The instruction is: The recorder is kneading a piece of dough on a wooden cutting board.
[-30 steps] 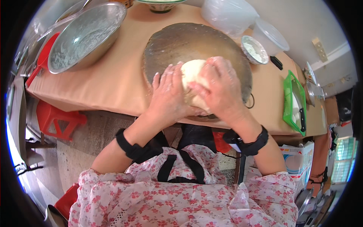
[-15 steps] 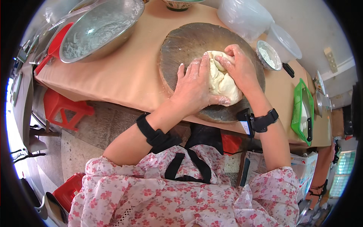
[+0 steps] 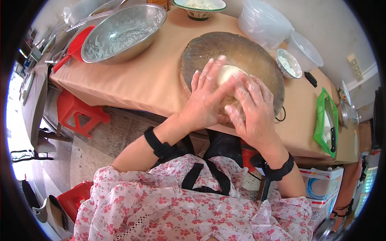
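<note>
A lump of pale dough (image 3: 230,73) rests on a round, worn wooden board (image 3: 209,43), near the board's front side. My left hand (image 3: 207,100) cups its left side, with the fingers pointing away from me. Across its right and near side lies my right hand (image 3: 254,105), fingers curved over it and close to the left thumb. Both hands carry white flour and together they hide most of the dough. Only its smooth, rounded far part shows plainly between them.
A flour-dusted metal basin (image 3: 120,38) and a red dipper (image 3: 78,43) stand on the left. Beyond the board are a patterned bowl (image 3: 200,9), a translucent tub (image 3: 263,24) and a flour bowl (image 3: 288,63). A green basket (image 3: 321,116) with a black-handled knife (image 3: 333,139) sits right.
My right hand has come from the dough's far edge toward me and now covers its near right side. The dough's visible top looks rounder and smoother. The whole view has shifted slightly.
</note>
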Demonstrator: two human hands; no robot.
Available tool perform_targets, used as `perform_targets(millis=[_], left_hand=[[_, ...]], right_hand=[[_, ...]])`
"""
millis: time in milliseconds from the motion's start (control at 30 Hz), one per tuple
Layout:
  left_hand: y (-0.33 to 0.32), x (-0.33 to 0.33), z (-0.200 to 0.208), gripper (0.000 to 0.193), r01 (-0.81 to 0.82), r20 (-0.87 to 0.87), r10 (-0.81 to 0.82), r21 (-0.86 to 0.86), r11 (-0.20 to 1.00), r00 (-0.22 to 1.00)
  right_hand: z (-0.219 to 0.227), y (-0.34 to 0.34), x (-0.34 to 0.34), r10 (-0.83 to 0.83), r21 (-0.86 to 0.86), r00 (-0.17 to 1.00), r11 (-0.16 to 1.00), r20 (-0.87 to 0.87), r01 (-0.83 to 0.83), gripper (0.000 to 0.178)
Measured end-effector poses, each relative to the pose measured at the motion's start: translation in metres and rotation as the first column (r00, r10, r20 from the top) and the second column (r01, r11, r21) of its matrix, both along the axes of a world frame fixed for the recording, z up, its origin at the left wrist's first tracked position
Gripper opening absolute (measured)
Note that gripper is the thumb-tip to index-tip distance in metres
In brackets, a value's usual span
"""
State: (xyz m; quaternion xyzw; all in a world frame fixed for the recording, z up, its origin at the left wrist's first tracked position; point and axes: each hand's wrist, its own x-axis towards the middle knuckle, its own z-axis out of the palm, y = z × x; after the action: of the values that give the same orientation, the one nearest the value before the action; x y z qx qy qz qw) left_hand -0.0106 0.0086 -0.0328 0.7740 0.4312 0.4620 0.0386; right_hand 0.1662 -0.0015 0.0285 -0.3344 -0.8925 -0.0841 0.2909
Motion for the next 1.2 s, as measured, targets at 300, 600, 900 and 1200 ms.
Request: perform_targets(millis=[300,600,900,1200], left_hand=[[-0.003,0.004,0.004,0.094,0.128,-0.103,-0.111,0.177,0.976,0.989],[0.034,0.016,0.014,0.086,0.0,-0.152,0.004,0.024,1.0,0.988],[0.069,0.017,0.021,0.055,-0.03,-0.175,0.027,-0.015,0.999,0.984],[0.055,0.016,0.026,0.042,-0.023,-0.207,0.021,-0.007,1.0,0.978]], right_hand=[[-0.037,0.005,0.01,-0.016,0.157,0.999,0.987,-0.037,0.022,0.058],[-0.03,0.068,0.015,0.014,-0.105,0.974,0.994,-0.227,-0.039,0.039],[-0.022,0.098,0.012,-0.096,-0.357,0.911,0.932,-0.401,-0.059,0.023],[-0.027,0.087,0.011,-0.124,-0.262,0.916,0.965,-0.381,0.022,0.016]])
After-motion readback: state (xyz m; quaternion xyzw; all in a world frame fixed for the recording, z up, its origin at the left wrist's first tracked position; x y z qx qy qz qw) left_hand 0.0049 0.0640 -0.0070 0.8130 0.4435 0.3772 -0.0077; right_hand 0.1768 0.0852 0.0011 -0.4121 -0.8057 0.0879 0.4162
